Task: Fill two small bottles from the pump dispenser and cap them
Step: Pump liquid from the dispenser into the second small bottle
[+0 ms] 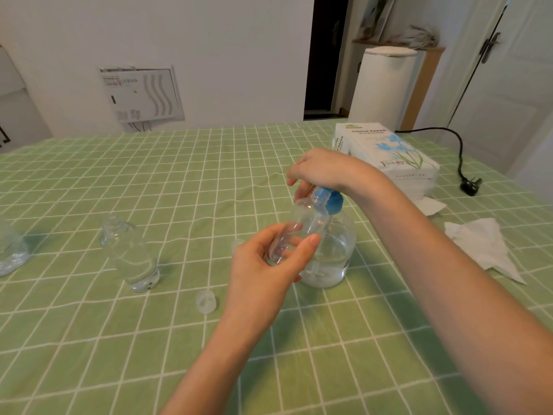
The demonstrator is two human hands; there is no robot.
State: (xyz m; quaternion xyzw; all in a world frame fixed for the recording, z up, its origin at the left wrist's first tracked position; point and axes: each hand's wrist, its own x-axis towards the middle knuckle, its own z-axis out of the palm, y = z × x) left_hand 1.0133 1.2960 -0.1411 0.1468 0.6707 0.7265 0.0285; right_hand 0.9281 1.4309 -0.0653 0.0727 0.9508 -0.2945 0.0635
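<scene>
My left hand (266, 265) grips a small clear bottle (305, 223) by its base and tilts it so its open mouth sits under the blue spout of the pump dispenser (332, 253). My right hand (323, 170) rests on top of the blue pump head (329, 200), fingers curled down over it. The dispenser is a round clear jar holding clear liquid, standing on the green checked tablecloth (149, 339). A second small clear bottle (131, 253) stands uncapped to the left, with liquid in it. A small clear cap (206, 301) lies on the cloth near my left wrist.
A tissue paper pack (389, 151) sits at the back right, with crumpled white tissues (484, 247) in front of it. A black power cord with plug (469, 184) lies at the right edge. Another clear container (10, 253) shows at the far left edge.
</scene>
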